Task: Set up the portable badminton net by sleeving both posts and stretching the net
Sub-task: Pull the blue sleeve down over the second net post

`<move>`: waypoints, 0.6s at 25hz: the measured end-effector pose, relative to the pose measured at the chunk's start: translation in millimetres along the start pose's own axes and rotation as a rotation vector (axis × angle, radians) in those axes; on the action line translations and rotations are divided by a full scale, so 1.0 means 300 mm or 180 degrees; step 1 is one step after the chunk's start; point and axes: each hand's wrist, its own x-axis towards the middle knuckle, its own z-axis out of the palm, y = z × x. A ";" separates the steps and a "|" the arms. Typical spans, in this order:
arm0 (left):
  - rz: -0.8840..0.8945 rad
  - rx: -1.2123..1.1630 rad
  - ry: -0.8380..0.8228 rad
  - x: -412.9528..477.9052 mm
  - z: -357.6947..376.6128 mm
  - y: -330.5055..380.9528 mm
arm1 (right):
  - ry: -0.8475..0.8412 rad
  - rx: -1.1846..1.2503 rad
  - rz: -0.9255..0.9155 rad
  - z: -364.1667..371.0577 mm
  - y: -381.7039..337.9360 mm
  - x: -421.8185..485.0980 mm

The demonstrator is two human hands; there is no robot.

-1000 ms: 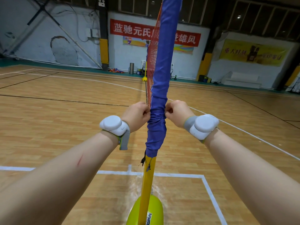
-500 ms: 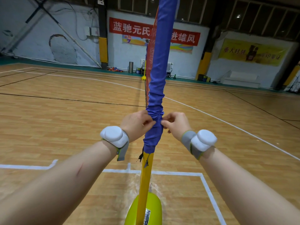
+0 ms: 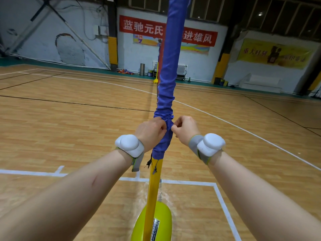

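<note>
Red banner (image 3: 142,26), yellow poster (image 3: 274,53), grey bin (image 3: 142,69)

Wrinkled blue cloth sleeve (image 3: 167,94) over glossy yellow post (image 3: 153,192); polished wood floor (image 3: 69,122).

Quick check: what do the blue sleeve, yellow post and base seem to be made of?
Sleeve: thin synthetic-looking fabric, slight sheen; it bunches into wrinkles where the left hand and right hand pinch it. Post: rigid tube with glossy yellow coat, probably painted metal. Base: smooth, shiny yellow-green shell, likely moulded plastic.
</note>
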 end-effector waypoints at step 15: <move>-0.0044 -0.0230 0.0004 -0.023 0.009 -0.028 | -0.0189 0.0657 -0.0046 0.012 0.034 -0.008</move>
